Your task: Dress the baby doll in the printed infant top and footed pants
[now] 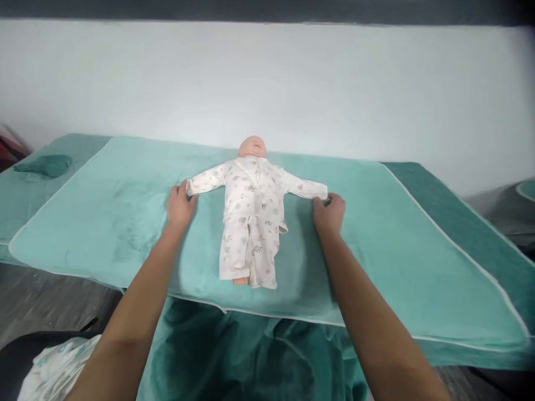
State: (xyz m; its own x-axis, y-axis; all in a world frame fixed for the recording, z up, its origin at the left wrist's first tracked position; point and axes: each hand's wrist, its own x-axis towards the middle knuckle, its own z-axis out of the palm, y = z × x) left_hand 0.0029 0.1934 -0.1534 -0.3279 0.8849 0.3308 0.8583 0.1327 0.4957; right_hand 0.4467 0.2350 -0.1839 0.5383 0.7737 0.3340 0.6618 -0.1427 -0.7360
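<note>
A baby doll (252, 214) lies on its back on a teal towel (376, 262), head toward the wall, arms spread wide. It wears a white printed top and trousers. My left hand (180, 205) is closed on the cuff of the sleeve at the left. My right hand (330, 214) pinches the cuff of the sleeve at the right. Both sleeves are stretched straight out to the sides. A bare foot shows at the bottom of one trouser leg.
The towel has a white piped edge and lies over a darker teal cover (455, 200) on a table against a white wall. A folded dark green cloth (44, 165) sits at the far left. A white patterned cloth (54, 370) lies at the bottom left.
</note>
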